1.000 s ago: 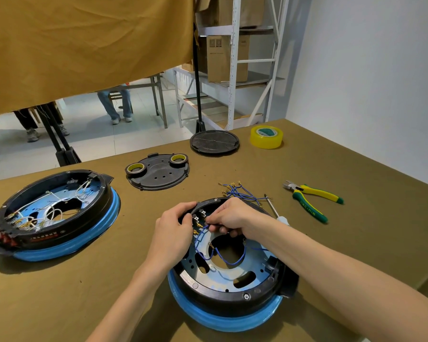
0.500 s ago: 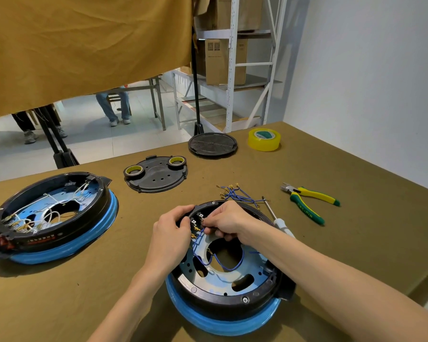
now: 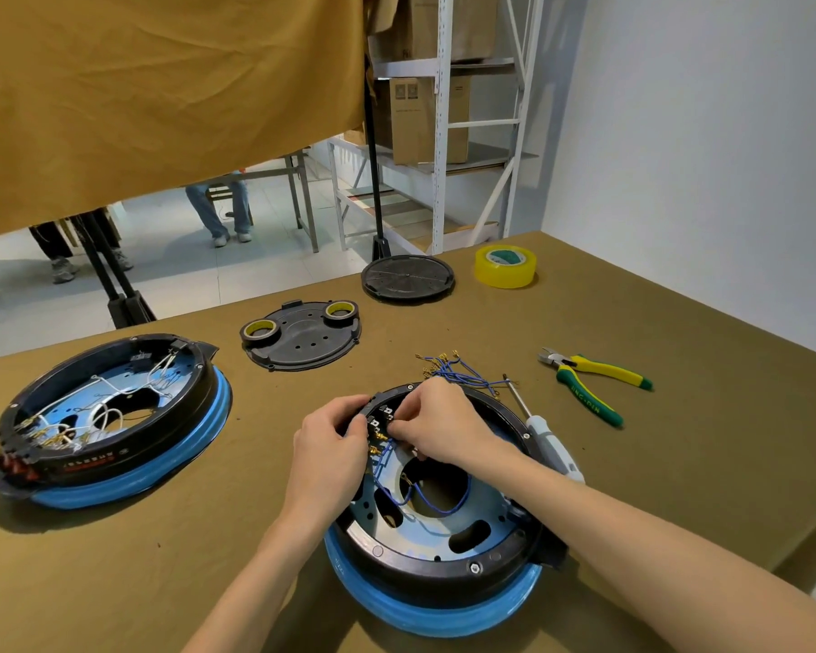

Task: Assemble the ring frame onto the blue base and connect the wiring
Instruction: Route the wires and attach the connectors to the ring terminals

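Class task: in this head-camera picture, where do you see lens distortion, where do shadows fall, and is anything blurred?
Head view: wide-angle lens bends the white metal shelving; soft shadows lie under the left blue-rimmed black ring unit on the olive cloth table; the hands look sharp.
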`<state>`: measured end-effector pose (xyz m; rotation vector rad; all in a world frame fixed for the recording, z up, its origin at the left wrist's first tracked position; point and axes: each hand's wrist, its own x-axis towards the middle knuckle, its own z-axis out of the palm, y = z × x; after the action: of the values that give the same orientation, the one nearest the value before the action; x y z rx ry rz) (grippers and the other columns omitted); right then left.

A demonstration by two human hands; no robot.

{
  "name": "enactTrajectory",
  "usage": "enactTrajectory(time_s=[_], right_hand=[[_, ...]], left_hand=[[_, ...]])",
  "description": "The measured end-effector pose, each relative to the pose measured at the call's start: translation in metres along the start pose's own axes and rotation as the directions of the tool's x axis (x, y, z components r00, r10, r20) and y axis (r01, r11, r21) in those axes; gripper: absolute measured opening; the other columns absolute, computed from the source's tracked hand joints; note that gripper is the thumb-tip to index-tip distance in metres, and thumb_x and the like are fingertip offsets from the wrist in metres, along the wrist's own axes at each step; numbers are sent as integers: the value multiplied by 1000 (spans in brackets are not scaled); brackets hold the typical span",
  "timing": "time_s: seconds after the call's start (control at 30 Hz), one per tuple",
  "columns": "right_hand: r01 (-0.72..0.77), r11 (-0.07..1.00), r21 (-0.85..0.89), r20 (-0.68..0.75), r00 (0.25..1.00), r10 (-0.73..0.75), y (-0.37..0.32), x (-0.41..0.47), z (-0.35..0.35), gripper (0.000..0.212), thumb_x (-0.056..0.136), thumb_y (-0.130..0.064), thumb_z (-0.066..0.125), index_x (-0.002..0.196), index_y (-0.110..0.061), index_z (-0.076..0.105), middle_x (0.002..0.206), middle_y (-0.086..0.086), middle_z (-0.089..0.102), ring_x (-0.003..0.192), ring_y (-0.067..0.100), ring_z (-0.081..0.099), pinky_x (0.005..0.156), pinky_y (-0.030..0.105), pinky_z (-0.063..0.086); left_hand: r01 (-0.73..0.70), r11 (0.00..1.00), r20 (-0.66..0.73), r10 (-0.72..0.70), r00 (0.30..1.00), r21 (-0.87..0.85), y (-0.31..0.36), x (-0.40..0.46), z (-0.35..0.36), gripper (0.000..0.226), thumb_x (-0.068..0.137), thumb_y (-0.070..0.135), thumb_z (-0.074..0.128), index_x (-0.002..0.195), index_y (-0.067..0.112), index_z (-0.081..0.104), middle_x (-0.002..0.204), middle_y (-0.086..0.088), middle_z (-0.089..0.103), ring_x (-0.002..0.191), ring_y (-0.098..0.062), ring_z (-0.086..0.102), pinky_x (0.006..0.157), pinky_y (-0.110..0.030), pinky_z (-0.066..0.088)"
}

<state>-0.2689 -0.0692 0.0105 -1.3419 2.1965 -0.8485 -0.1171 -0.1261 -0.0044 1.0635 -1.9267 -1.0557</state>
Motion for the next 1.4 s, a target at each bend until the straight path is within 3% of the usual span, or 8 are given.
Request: enactTrajectory(time_s=[0.27,0.43,0.63,0.77,0.93,1.07,1.2,1.4], right_hand=[[107,993,-54,22,994,-106,-1,5,-3,12,88,-18,76,80,-14,83,72,6,75,71,17,68,72,34,57],[128,991,-48,37,991,-127,-1,4,-5,12,89,-18,75,81,-13,82,72,5,75,63,11,63,69,29,53],[107,994,-8,32,994,-107,-2,2,-4,16,91,-13,73,76,-10,79,68,11,75,56,12,68,69,33,63],[87,996,34,91,992,-90,-4,-2,-10,16,94,-12,72,80,-8,78,63,5,72,50,9,67,54,19,55],[123,939,-320,-40,989,-142,-11,-14,-8,23,95,-38,65,89,-16,71,89,7,71,90,30,65,73,36,54],[229,869,-438,-154,934,-323,-15,-27,-4,25,96,-42,62,98,-18,68,98,4,63,94,27,60,78,37,49],[272,913,-305,17,960,-281,-16,-27,-3,26,91,-43,66,93,-19,77,83,2,72,84,25,65,74,35,54],[196,974,-111,92,978,-186,-12,-15,-5,17,90,-32,71,91,-19,82,74,3,72,70,17,62,66,31,50]], left_hand=[[30,999,-8,-30,1000,-32,-1,2,0,31,99,9,55,120,22,75,106,15,74,106,-3,67,96,-35,56],[-1,1000,-10,1,1000,14,-1,1,1,31,101,11,54,120,26,73,102,27,68,99,16,60,78,-9,45],[6,1000,-18,-6,1000,14,-3,3,1,31,99,9,55,121,22,74,100,23,69,100,11,60,79,-15,46],[-11,999,-12,11,1000,37,-1,1,1,31,101,11,54,121,25,72,99,27,66,98,14,58,75,-8,43],[-13,999,-9,13,1000,40,0,0,1,31,102,13,54,125,23,72,104,19,70,99,12,60,76,-10,44],[-17,999,1,17,1000,49,1,-1,1,31,102,13,53,124,26,71,101,27,67,97,13,59,74,-7,42],[3,1000,8,-3,1000,21,1,-2,-1,32,101,11,54,123,25,72,103,23,69,98,15,60,74,-5,43],[38,999,-14,-38,999,-10,2,-3,-1,31,100,13,56,126,22,71,113,9,71,109,-7,65,87,-21,48]])
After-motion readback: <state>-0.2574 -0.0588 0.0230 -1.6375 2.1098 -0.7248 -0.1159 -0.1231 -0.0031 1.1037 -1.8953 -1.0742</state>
